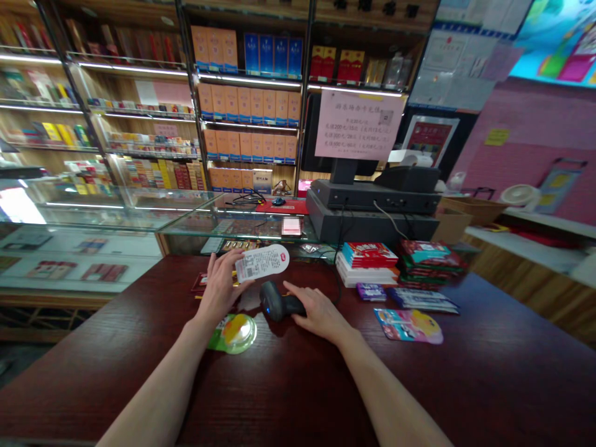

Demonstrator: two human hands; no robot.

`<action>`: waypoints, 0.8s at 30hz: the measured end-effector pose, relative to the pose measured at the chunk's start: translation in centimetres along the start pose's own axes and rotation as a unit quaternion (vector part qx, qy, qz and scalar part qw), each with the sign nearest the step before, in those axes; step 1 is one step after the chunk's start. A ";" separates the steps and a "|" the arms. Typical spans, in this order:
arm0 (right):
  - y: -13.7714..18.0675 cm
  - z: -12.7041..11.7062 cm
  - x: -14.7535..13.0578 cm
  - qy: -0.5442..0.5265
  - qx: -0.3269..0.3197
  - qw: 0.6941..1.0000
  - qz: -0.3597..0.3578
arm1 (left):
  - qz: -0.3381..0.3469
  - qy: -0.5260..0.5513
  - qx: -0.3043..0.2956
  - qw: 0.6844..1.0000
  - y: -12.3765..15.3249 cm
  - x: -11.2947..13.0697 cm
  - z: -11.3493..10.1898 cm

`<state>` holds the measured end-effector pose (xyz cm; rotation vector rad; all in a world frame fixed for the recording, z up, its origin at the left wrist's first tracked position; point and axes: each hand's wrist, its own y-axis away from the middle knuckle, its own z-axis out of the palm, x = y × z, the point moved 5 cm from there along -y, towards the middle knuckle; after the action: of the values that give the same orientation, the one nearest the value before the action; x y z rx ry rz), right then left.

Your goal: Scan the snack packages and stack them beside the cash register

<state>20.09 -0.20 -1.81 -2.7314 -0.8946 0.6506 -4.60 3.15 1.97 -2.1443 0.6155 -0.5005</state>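
Above the dark wooden counter [288, 397], my left hand [221, 287] grips a white card-backed package [267, 263] by its left end, its printed side with a barcode facing me. My right hand [319, 310] is closed around the handle of a black barcode scanner [274, 302], whose head points left and shows a small blue light. Below my left wrist lies a green blister pack [237, 334] with a yellow shape under clear plastic. Farther right, a pink and blue package [408, 326] with a similar yellow shape lies flat.
Stacked red and white boxes [370, 256], a pile of dark packets [431, 264], a purple packet [371, 292] and blue packets [424, 300] occupy the counter's right back. Behind stand a cash register [372, 205], a glass display case [190, 225] and shelves of boxed goods.
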 end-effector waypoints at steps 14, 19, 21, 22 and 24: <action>0.9 -2.8 -1.3 -0.044 0.063 0.996 -0.045 | 0.013 -0.003 0.000 1.000 -0.1 -0.1 0.0; 1.2 -3.2 -1.6 -0.075 0.053 0.995 -0.048 | 0.020 -0.004 0.001 1.000 0.0 0.0 -0.1; 1.4 -3.4 -1.8 -0.087 0.049 0.994 -0.042 | 0.020 -0.008 -0.001 1.000 0.0 0.0 -0.1; 1.4 -3.6 -1.9 -0.092 0.045 0.994 -0.038 | 0.020 -0.009 -0.002 1.000 0.0 0.0 -0.1; 1.5 -3.8 -2.1 -0.102 0.035 0.994 -0.032 | 0.019 -0.011 -0.002 1.000 0.0 0.0 0.0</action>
<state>21.10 -2.83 1.82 -2.5979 -0.9772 0.9417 -4.66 3.13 1.98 -2.1357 0.6444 -0.4543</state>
